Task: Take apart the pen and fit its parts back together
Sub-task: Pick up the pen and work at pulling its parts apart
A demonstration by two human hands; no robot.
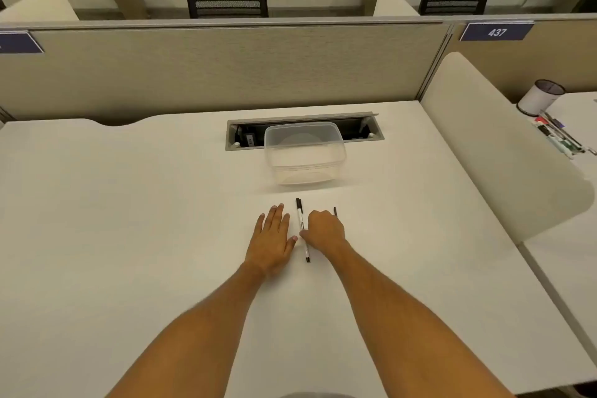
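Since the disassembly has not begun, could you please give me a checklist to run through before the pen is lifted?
1. Pen lying whole on the desk, cap on: ok.
2. Right hand at the pen barrel: ok; firm grip: cannot tell.
3. Left hand flat, free to help: ok.
4. Clear container within reach, empty: ok.
5. Dark thin object behind right hand identified: cannot tell.

White desk (129,220), matte top, open cable tray slot at the back centre. On it: clear plastic tub (305,152) just in front of the slot, white pen (302,229) with black ends nearer the front edge, left hand (273,236) flat beside the pen
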